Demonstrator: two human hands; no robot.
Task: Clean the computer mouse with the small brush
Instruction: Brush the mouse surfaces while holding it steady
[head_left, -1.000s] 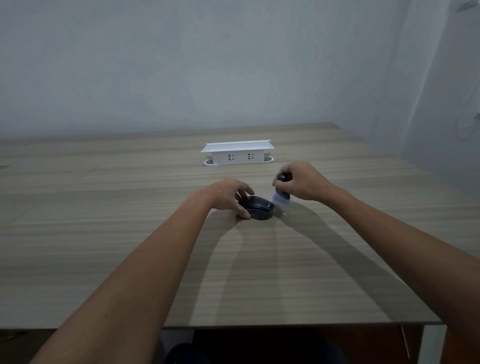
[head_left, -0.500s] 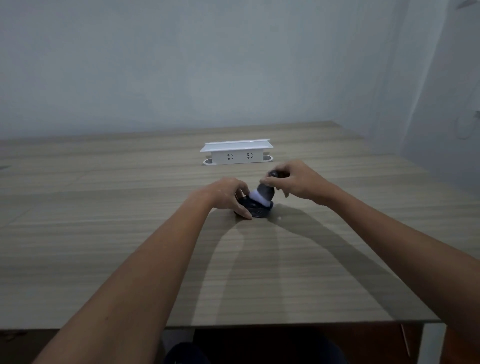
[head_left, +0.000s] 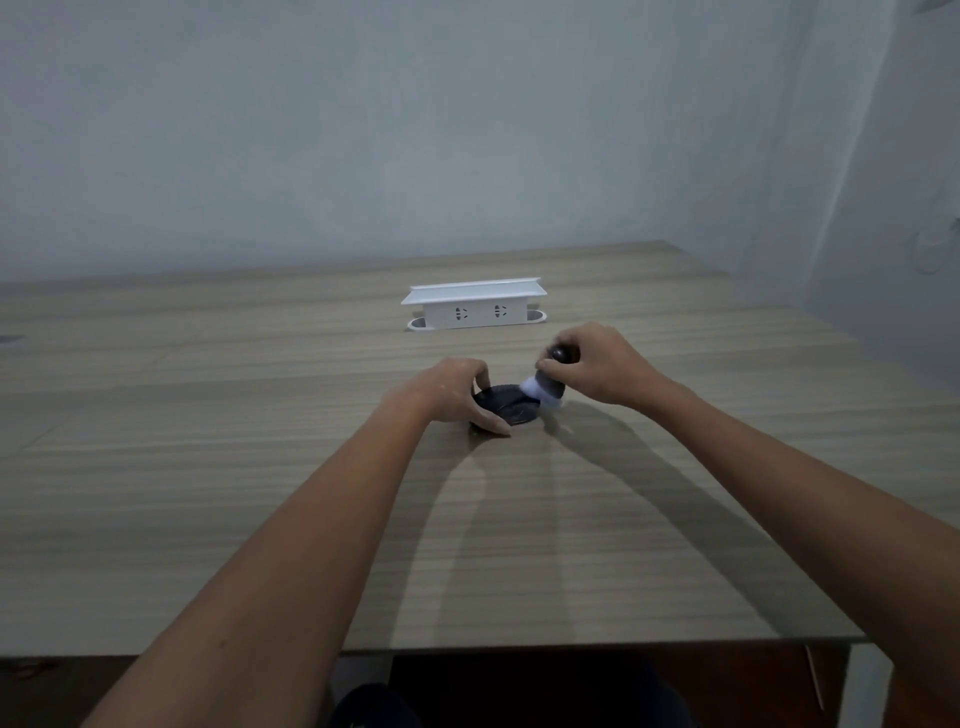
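Note:
A dark computer mouse (head_left: 511, 407) lies on the wooden table (head_left: 260, 467) near its middle. My left hand (head_left: 451, 391) grips the mouse from its left side, thumb at the near edge, and hides part of it. My right hand (head_left: 597, 368) holds a small brush (head_left: 548, 389) with a dark handle and pale bristles. The bristles touch the right end of the mouse.
A white socket box (head_left: 474, 306) with a raised lid stands behind the hands, toward the wall. The table's front edge runs below my forearms, and its right edge lies close to the side wall.
The brush swept from the right of the mouse onto its top, then back toward its right end. My left hand stayed on the mouse.

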